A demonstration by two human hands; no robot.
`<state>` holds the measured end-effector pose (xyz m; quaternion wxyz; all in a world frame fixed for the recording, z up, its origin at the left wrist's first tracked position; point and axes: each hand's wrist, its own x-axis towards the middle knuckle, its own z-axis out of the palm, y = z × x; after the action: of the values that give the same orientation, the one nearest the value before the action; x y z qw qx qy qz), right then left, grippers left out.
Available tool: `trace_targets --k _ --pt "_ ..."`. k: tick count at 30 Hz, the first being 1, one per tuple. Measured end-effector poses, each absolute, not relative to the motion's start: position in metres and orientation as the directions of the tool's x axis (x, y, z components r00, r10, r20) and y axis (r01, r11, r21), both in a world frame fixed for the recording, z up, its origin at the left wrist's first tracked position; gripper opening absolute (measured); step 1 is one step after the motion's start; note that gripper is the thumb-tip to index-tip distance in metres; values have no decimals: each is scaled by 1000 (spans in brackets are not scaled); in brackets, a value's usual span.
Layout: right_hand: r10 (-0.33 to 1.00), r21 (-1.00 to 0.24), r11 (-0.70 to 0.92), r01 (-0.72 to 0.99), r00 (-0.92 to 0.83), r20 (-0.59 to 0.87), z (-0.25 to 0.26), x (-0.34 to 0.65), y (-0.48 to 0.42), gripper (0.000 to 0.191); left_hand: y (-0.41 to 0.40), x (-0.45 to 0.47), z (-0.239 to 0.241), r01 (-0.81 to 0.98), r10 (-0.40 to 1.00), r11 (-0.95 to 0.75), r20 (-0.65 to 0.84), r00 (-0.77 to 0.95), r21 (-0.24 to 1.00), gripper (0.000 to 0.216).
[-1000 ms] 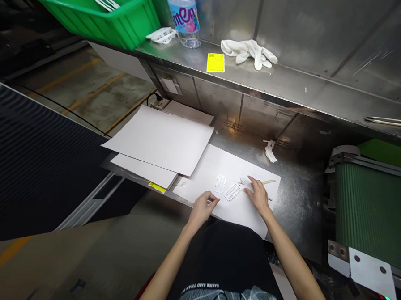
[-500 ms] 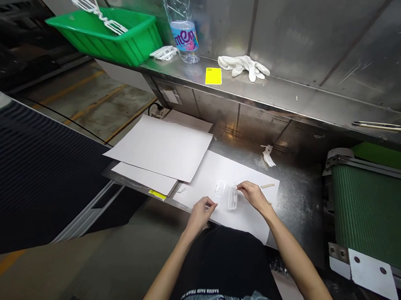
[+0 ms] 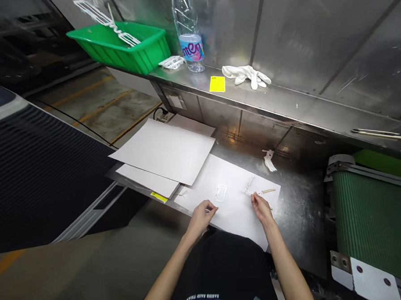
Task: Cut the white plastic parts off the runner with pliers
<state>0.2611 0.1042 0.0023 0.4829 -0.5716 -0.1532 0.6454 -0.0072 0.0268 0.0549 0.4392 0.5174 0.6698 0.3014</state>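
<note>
The white paper sheet (image 3: pixel 232 210) under both hands is the largest thing here: thin, limp and light, it likely slides easily on the steel bench and would be best pinned flat or lifted by an edge. Just beyond the left fingertips on that sheet lies a small clear plastic frame (image 3: pixel 220 192), flat and rectangular with thin ribs inside; it looks featherlight, stiff but brittle, and slippery, so taking it by its outer edges seems safest. The right hand (image 3: pixel 260 208) has its fingers drawn narrow, pinching the near end of a thin clear plastic strip (image 3: pixel 249 187) that rises slantwise past the fingertips. That strip looks flexible and easy to snap, better held near its thicker end. Just right of those fingertips lies a small wooden stick (image 3: pixel 268 190). The left hand (image 3: pixel 202 215) is loosely curled, thumb against forefinger; I cannot tell whether it holds anything.
</note>
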Motion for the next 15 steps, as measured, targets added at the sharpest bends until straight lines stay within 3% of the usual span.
trace_targets --k 4,9,12,15 --pt "692 -563 -661 -496 -112 -714 2 276 82 2 23 -10 49 434 953 297 -292 -81 851 24" --pt "531 -376 -830 -412 -379 -758 4 269 54 27 22 -3 47 431 951 301 -301 -70 851 25" --pt "533 -385 -830 -402 -374 -759 0 257 43 28 22 0 48 423 953 292 -298 -55 858 26" --pt "627 -488 -760 -430 -287 -724 -1 252 44 24 20 -1 47 423 953 290 -298 -48 858 27"
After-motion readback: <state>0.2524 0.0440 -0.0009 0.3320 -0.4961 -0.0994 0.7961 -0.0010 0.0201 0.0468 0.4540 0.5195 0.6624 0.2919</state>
